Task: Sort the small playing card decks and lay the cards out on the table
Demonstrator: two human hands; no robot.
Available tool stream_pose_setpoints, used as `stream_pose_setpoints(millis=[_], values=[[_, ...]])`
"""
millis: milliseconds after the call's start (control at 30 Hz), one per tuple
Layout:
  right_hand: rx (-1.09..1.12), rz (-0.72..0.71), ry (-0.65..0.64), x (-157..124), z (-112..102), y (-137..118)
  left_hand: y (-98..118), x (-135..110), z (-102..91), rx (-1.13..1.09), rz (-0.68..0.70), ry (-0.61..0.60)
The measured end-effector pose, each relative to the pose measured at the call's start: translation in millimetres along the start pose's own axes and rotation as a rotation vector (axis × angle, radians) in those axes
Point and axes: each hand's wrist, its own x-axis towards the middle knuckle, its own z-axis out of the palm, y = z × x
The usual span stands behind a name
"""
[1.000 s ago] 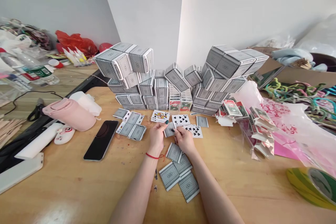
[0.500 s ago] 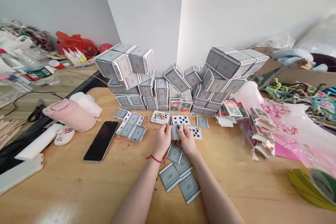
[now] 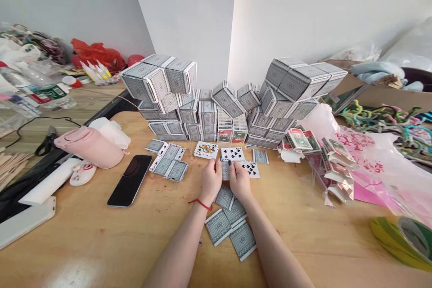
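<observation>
My left hand [image 3: 211,181] and my right hand [image 3: 239,180] are side by side at the table's middle, both pinching one grey-backed playing card [image 3: 225,170] between them. Several grey-backed cards [image 3: 231,227] lie loose on the wooden table [image 3: 101,234] between my forearms. Face-up cards [image 3: 232,154] lie just beyond my fingers, with a face card [image 3: 206,149] to their left. Another small heap of cards [image 3: 168,165] lies further left. A wall of grey card cubes [image 3: 219,99] is stacked at the back.
A black phone [image 3: 130,180] lies left of my hands, beside a pink pouch [image 3: 89,146] and white blocks [image 3: 27,220]. Opened card boxes [image 3: 324,157] and a pink plastic bag [image 3: 371,162] fill the right. A green tape roll [image 3: 403,238] sits at the right front edge.
My two hands have drawn closer together around the card, which has turned from slanted to upright between them. Nothing else has moved.
</observation>
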Motion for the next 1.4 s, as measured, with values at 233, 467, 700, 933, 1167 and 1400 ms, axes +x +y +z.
stream_pose_setpoints(millis=[233,467,700,933,1167,1400], values=[[-0.205,-0.082,0.017,-5,0,0,-1,-1,1.0,0.105,0.031,0.069],[-0.099,0.0,0.118,-1,-9,1,-1,4,-15.1,0.213,0.144,0.004],[-0.306,0.063,0.472,7,-39,12,-3,9,-24.5,0.368,0.232,-0.147],[-0.335,0.122,0.3,11,-47,30,-4,10,-24.5,0.335,0.248,-0.103],[-0.384,0.002,-0.041,17,-64,43,2,5,-26.3,0.37,0.356,-0.229],[-0.507,0.028,-0.014,16,-59,46,-3,5,-28.7,0.428,0.378,-0.236]])
